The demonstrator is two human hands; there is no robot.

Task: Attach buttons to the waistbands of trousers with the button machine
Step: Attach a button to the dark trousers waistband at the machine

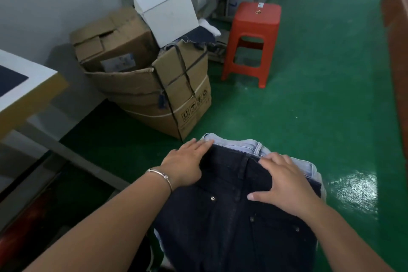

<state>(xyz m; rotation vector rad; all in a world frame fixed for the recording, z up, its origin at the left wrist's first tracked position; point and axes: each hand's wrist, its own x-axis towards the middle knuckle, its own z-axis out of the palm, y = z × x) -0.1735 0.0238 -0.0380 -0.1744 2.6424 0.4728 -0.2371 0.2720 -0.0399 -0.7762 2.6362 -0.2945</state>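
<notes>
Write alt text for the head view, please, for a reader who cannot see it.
Both hands, left and right, rest flat on dark trousers stacked over a light denim pair. Beyond, on a green floor, stand cardboard boxes and a red stool.

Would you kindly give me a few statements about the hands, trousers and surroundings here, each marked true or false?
1. Both hands lie flat on the dark trousers. True: the left hand and right hand press on them with straight fingers.
2. The dark trousers lie on top of lighter blue trousers. True.
3. The stool is blue. False: it is red.
4. The bracelet is on the right wrist. False: it is on the left wrist.
5. The white box sits on the green floor. False: it rests atop the brown cartons.
</notes>
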